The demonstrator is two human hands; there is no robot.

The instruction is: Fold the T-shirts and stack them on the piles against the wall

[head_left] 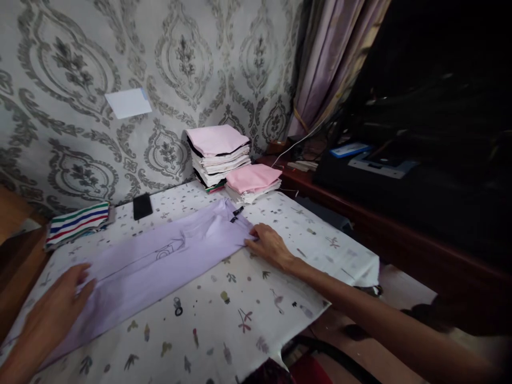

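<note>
A lavender T-shirt (160, 261), folded into a long strip with a dark line print, lies across the table. Its dark neck labels (236, 214) show at the far right end. My right hand (270, 245) is at that end, its thumb and fingers closed on the edge of the cloth. Over the near left end, my left hand (60, 304) has its thumb and fingers apart. Whether its fingertips touch the fabric is hard to tell.
Behind the shirt stand a tall stack of folded clothes (218, 141) and a lower pink-topped stack (254, 178). A black phone (142, 206) and folded striped cloth (78, 223) lie at the back left. The patterned tablecloth (208, 330) hangs over the table's right edge, beside a dark red cabinet (372, 224).
</note>
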